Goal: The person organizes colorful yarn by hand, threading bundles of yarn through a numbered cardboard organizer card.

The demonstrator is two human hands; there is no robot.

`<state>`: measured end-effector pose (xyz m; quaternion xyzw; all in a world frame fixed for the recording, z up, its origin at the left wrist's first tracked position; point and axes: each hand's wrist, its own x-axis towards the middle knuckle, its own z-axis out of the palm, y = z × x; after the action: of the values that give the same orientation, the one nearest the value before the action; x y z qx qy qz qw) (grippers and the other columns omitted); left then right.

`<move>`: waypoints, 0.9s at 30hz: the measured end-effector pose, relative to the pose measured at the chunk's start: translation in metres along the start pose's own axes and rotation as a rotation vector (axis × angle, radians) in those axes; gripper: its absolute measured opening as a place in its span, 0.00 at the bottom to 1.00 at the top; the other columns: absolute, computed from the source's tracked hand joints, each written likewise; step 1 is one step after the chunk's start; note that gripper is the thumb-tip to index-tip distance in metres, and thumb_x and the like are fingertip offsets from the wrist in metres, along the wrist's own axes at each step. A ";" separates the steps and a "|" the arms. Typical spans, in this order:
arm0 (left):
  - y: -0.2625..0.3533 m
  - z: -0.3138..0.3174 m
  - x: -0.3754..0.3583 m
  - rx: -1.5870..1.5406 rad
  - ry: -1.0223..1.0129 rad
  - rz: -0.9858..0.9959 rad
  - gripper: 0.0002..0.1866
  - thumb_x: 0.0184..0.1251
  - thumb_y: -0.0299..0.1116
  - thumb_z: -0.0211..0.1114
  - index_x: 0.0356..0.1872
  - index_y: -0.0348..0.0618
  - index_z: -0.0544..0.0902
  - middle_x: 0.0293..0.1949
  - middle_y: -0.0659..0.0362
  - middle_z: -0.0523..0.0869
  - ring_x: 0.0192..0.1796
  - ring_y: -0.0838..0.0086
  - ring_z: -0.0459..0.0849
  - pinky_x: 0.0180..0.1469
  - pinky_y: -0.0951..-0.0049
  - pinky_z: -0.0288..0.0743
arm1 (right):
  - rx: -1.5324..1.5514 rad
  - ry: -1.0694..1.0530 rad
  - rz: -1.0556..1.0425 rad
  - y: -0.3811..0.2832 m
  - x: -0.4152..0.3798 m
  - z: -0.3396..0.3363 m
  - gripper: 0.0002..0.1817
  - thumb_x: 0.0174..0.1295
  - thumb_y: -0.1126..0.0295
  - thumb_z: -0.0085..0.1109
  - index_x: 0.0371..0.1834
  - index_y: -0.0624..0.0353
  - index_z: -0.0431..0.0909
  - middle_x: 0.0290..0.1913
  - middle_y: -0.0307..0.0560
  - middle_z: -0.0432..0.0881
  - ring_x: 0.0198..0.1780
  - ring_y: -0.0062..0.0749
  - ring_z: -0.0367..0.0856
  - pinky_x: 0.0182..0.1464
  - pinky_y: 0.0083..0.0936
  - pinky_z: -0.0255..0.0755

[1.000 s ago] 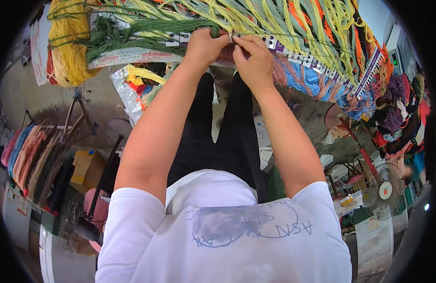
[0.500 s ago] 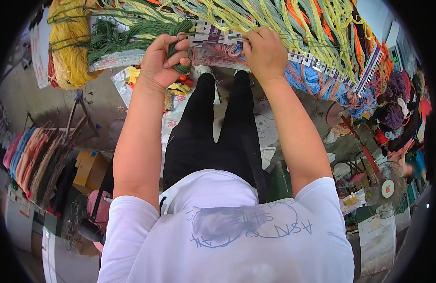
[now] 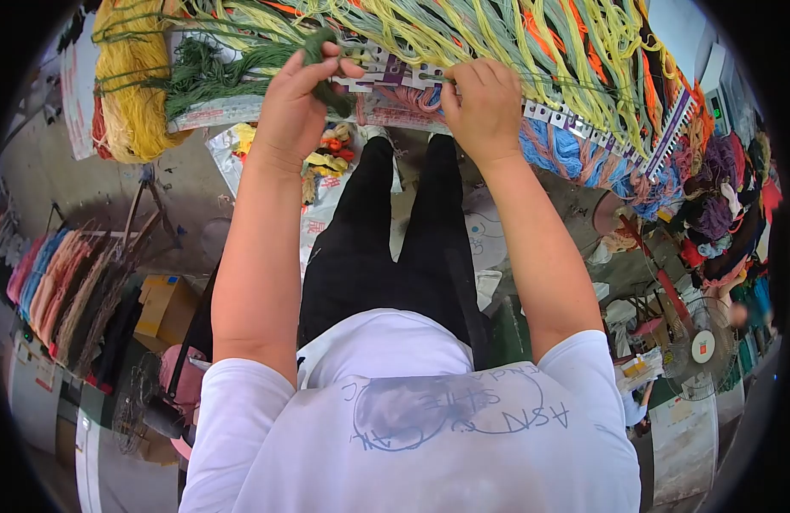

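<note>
At the near edge of the table, my left hand (image 3: pixel 294 107) is closed on a bundle of dark green thread (image 3: pixel 333 96), its fingers partly spread around the strands. The bundle is blurred and hangs past the fingertips. My right hand (image 3: pixel 484 107) pinches the end of a white and purple card strip with punched holes (image 3: pixel 425 77); whether a strand is also between those fingers is hidden. More dark green thread (image 3: pixel 207 73) lies loose on the table left of my left hand. Long yellow-green strands (image 3: pixel 472 34) spread behind both hands.
A thick yellow hank (image 3: pixel 134 77) hangs at the left. Another holed card strip (image 3: pixel 583 124) runs to the right, above blue and pink yarn (image 3: pixel 553 145). A fan (image 3: pixel 702 346) stands at the lower right, and a cardboard box (image 3: pixel 166 306) sits at the left.
My left hand has turned and its fingers have opened somewhat, with the green bundle shifting upward and blurring. My right hand has moved slightly down at the card strip.
</note>
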<state>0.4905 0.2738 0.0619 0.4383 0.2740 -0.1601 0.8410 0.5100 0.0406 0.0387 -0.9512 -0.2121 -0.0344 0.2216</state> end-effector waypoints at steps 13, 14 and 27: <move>-0.037 0.041 0.018 0.323 -0.136 0.049 0.10 0.59 0.21 0.60 0.33 0.43 0.66 0.40 0.53 0.81 0.31 0.80 0.79 0.38 0.78 0.73 | 0.118 -0.015 -0.038 -0.006 0.008 -0.006 0.06 0.50 0.72 0.57 0.32 0.54 0.75 0.31 0.41 0.78 0.37 0.38 0.77 0.42 0.34 0.70; -0.046 0.044 0.022 0.498 -0.094 0.093 0.12 0.58 0.22 0.63 0.33 0.42 0.66 0.37 0.56 0.80 0.31 0.81 0.78 0.35 0.80 0.72 | 0.116 -0.020 -0.037 -0.010 0.010 -0.009 0.06 0.50 0.72 0.57 0.32 0.54 0.75 0.31 0.41 0.78 0.37 0.38 0.77 0.42 0.34 0.70; 0.085 -0.044 -0.003 0.187 -0.034 -0.027 0.07 0.63 0.25 0.59 0.34 0.47 0.69 0.31 0.61 0.78 0.20 0.84 0.65 0.24 0.83 0.59 | 0.236 -0.156 0.217 0.018 -0.002 0.030 0.08 0.57 0.74 0.53 0.40 0.59 0.72 0.39 0.52 0.77 0.42 0.50 0.77 0.43 0.39 0.72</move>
<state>0.5169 0.3581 0.0986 0.5083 0.2496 -0.2033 0.7987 0.5153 0.0380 0.0042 -0.9356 -0.1273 0.0888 0.3172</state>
